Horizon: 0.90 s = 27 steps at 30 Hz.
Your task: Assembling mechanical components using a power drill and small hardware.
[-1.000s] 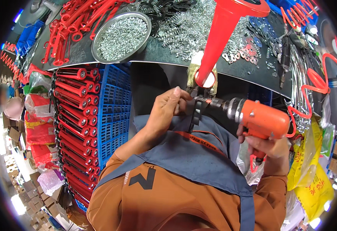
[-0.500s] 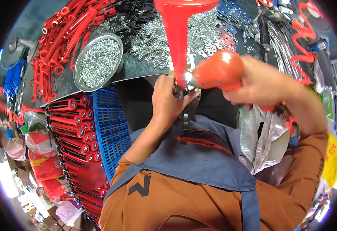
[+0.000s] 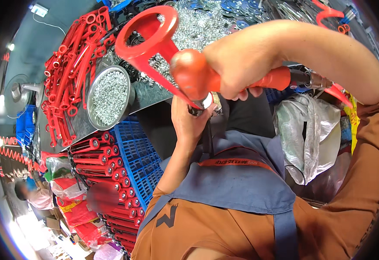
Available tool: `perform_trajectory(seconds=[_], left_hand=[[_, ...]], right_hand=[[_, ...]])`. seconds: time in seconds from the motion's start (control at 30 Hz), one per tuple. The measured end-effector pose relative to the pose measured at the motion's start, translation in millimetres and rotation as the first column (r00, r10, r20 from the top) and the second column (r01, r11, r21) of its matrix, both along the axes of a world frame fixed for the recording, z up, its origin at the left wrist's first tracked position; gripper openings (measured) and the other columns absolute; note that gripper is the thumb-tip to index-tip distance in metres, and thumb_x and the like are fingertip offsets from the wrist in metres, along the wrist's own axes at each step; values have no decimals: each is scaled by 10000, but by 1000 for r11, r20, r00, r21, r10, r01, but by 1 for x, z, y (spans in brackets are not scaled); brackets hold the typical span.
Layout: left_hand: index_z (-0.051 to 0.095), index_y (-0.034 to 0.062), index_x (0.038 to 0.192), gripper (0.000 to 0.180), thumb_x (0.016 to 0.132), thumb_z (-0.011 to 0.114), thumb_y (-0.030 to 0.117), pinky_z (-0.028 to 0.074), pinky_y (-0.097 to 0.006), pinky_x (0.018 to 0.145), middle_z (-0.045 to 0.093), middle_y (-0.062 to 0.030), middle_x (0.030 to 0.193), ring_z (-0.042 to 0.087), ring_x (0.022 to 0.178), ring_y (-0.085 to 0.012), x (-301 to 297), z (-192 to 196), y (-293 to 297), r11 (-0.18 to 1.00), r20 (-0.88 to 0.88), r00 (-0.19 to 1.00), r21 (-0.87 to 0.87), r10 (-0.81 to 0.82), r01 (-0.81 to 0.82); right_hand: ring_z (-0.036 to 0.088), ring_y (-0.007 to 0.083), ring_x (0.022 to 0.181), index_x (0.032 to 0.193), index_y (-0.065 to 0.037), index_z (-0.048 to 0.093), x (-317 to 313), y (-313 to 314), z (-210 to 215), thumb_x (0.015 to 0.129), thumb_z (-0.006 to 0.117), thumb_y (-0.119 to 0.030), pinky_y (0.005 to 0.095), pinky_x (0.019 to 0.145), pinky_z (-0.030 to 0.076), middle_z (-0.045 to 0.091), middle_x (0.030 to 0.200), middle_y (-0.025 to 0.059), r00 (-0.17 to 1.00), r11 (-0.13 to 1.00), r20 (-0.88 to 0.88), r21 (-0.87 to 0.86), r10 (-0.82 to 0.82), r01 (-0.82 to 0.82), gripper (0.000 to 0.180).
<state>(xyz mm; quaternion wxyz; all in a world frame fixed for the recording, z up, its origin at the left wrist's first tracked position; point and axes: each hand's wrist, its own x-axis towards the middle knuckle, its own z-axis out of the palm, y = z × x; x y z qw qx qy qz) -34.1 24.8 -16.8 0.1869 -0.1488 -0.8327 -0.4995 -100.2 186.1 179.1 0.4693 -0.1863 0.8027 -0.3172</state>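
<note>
Red, ring-topped, tapering metal frame (image 3: 144, 51), long axis slanting down rightward; its narrow end lies in the grasp of the nearer left hand (image 3: 187, 123). Orange, round-headed power driver (image 3: 191, 73), overlapping the frame, tip hidden; right hand (image 3: 239, 63) wraps its handle.

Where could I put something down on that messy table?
A small bare patch of dark table lies right of the metal bowl, along the front edge; a thin strip shows between the bowl and the red bars. Farther back, silver springs and blue discs crowd it.
</note>
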Motion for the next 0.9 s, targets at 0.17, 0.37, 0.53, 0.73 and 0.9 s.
perform_trajectory(seconds=[0.17, 0.37, 0.53, 0.73, 0.9], left_hand=[[579, 54, 1059, 552, 576, 844, 84, 465, -403, 789, 594, -126, 1010, 579, 932, -326, 2, -4, 1, 999, 20, 1000, -40, 18, -17], [578, 60, 1064, 541, 587, 833, 84, 451, -411, 816, 593, -128, 1013, 572, 954, -328, 3, 3, 3, 1000, 0, 1000, -6, -29, 29], [574, 55, 1035, 535, 575, 844, 88, 456, -388, 763, 578, -113, 930, 570, 873, -306, 1, -4, 2, 1000, -56, 998, -7, -18, 17], [580, 53, 1075, 588, 565, 867, 114, 462, -350, 734, 591, -116, 926, 570, 803, -280, 1, 1, -9, 997, -25, 996, -10, -82, 82], [581, -9, 1164, 487, 740, 770, 139, 394, -244, 580, 555, -15, 836, 406, 619, -84, -6, 36, -79, 973, -23, 981, 134, 190, -186]], right_hand=[[590, 169, 539, 961, 43, 594, 0, -17, 10, 665, 580, -17, 295, 488, 494, 599, 674, 102, 996, 969, -32, 235, 82, -72, 302], [621, 186, 592, 1019, 33, 576, 4, -11, 6, 671, 595, -9, 305, 511, 531, 592, 690, 105, 1000, 991, 8, 134, 29, -30, 351], [641, 196, 627, 1058, 26, 564, 13, -4, 6, 676, 606, -3, 312, 527, 556, 588, 700, 107, 1000, 996, 13, 88, -11, 10, 386], [647, 190, 637, 1177, -8, 512, 68, 75, 25, 665, 661, -48, 318, 478, 558, 593, 789, 115, 868, 892, -211, -159, -449, 423, 535], [649, 191, 691, 1041, 19, 549, 89, 164, -5, 706, 612, -32, 327, 471, 520, 600, 714, 98, 665, 788, -510, -43, -545, 614, 344]])
